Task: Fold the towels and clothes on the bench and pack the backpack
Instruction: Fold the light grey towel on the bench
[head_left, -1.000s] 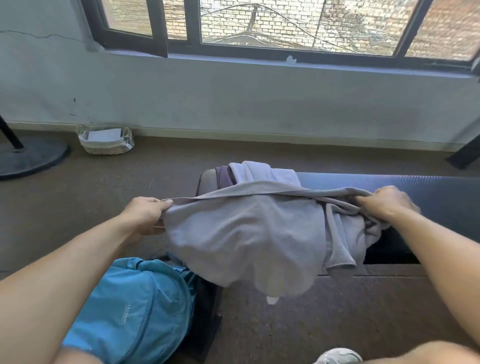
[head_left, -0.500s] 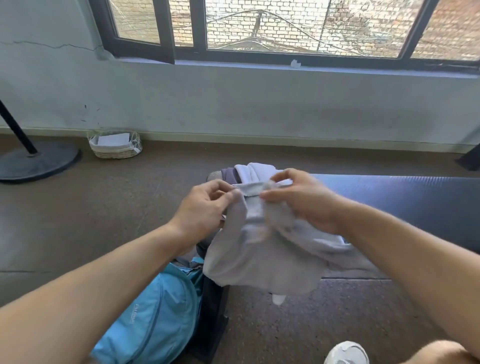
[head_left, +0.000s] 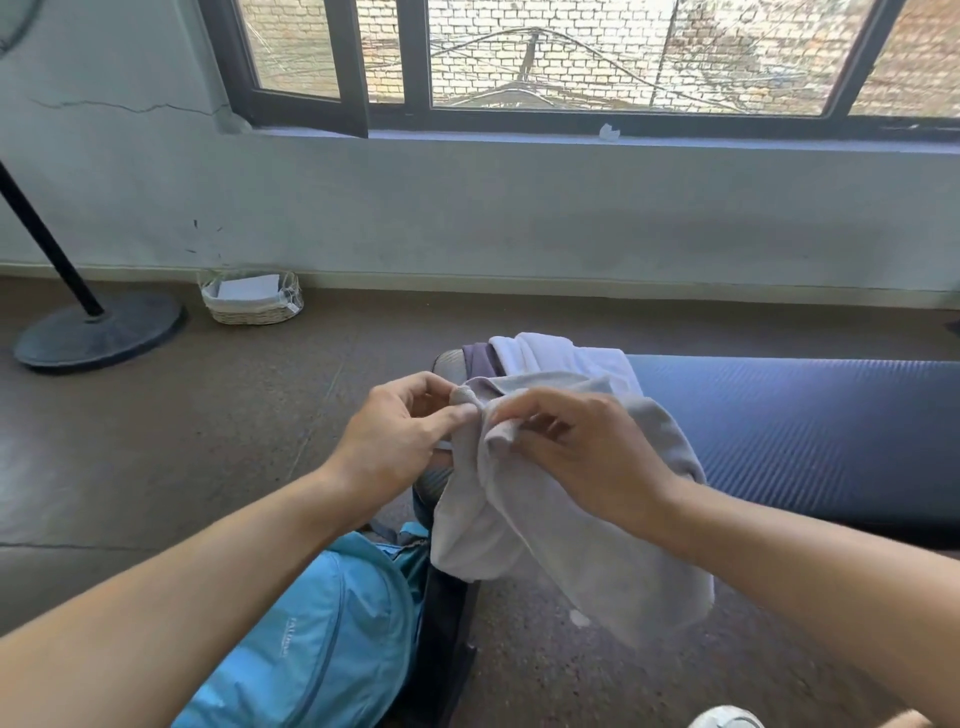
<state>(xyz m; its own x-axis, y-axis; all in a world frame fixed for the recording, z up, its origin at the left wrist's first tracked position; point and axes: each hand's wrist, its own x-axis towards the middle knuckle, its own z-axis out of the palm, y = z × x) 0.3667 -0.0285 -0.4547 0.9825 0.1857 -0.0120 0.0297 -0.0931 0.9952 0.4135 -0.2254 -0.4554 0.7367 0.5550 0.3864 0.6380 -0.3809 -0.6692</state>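
- Left hand (head_left: 395, 447) and right hand (head_left: 587, 457) both pinch the grey towel's (head_left: 545, 525) top edge at frame centre.
- It hangs over the bench (head_left: 805, 436) end, above the blue backpack (head_left: 322, 639) at lower left.

Bench (head_left: 810, 441): long bare padded stretch to the right, open to a hand; left end occupied by piled clothes (head_left: 545, 356). Floor left of bench: blue backpack (head_left: 322, 623) against bench leg; fan base (head_left: 98, 330) and wicker basket (head_left: 252, 299) near wall.
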